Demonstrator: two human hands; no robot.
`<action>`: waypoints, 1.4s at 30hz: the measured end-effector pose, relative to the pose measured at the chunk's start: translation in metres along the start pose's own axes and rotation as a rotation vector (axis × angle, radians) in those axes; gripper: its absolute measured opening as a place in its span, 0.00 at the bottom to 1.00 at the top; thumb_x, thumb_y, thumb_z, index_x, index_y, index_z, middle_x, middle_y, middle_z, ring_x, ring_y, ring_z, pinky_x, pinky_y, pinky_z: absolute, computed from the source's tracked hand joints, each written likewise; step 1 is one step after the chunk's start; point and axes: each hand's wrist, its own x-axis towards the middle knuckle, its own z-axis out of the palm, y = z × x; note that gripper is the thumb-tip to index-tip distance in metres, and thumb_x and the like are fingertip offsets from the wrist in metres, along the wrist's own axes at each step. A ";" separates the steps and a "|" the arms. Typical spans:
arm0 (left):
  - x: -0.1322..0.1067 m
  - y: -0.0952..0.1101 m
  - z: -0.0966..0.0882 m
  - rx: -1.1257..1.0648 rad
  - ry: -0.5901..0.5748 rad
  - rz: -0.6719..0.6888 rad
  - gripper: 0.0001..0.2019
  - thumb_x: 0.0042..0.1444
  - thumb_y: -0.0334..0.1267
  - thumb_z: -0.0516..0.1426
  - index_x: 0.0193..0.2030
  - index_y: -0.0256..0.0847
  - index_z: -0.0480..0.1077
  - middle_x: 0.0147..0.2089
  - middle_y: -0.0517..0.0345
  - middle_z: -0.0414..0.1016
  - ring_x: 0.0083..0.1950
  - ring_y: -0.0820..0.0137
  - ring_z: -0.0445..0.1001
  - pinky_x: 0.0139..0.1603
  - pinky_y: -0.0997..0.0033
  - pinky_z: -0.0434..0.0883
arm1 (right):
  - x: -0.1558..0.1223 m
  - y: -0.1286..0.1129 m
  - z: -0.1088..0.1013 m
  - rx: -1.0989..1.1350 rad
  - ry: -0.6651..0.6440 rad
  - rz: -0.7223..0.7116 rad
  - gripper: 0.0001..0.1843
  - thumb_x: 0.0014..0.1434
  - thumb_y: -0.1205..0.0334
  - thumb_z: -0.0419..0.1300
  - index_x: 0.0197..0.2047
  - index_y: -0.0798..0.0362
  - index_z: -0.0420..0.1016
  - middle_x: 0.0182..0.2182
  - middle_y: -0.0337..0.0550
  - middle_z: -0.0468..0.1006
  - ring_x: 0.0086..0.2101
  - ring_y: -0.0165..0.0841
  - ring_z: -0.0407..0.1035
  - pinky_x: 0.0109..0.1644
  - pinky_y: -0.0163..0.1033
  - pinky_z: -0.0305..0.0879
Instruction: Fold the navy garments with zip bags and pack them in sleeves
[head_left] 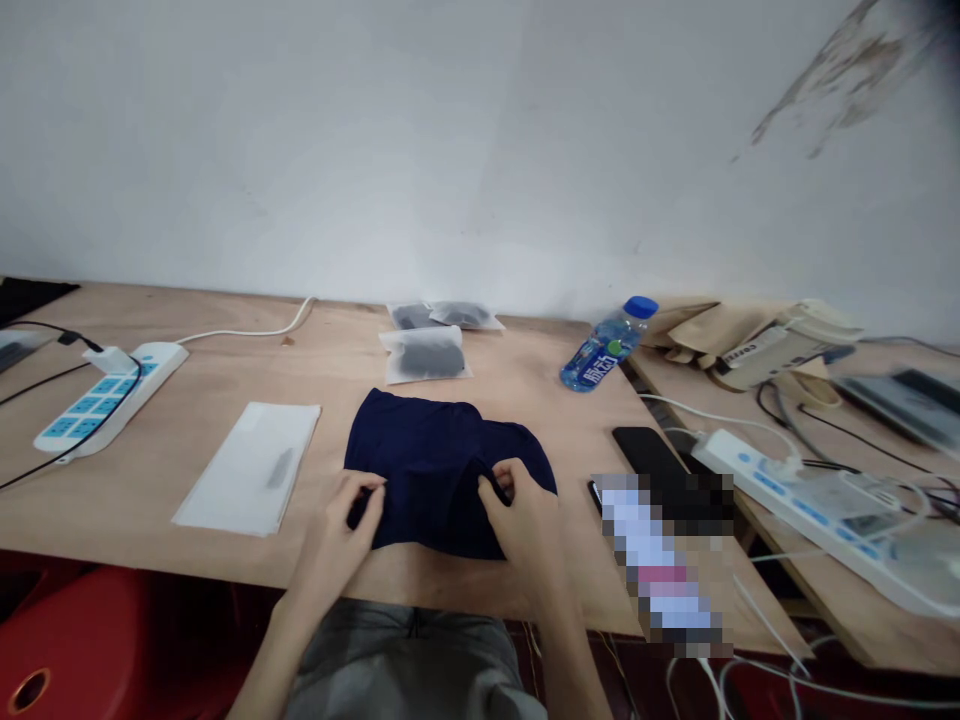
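At the far left of the worktop (525, 370), a white power strip (112, 400) lies at a slant with a plug and dark cable at its far end, probably set there to leave the middle free. Next comes a flat stack of pale sleeves (247, 470), squared up just beside the left forearm, seemingly for easy reach.

The left hand (341, 515) comes in from the near edge, wrist low and fingers curled inward, thumb and forefinger closed on the near left edge of the navy cloth (427, 455). The cloth lies spread directly before the person, likely so both sides can be worked evenly. Behind it, near the wall, sit filled frosted packets (425, 355), apparently kept out of the way.

The right hand (529, 510) mirrors the left, forearm angled inward, thumb and fingertips pinching a raised fold on the cloth's right part; the two grips look meant to keep the fabric under control. Farther right, a tilted-looking bottle (604, 350) and a dark phone (652, 455) stay clear of the fabric, beside a second power strip (817, 520).
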 end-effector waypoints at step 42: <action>0.002 -0.071 -0.043 0.635 0.310 -0.297 0.21 0.59 0.49 0.55 0.51 0.34 0.72 0.48 0.39 0.73 0.50 0.51 0.72 0.49 0.54 0.69 | -0.012 -0.050 0.074 0.045 -0.221 -0.003 0.10 0.58 0.55 0.58 0.37 0.54 0.73 0.32 0.51 0.81 0.34 0.44 0.77 0.34 0.39 0.64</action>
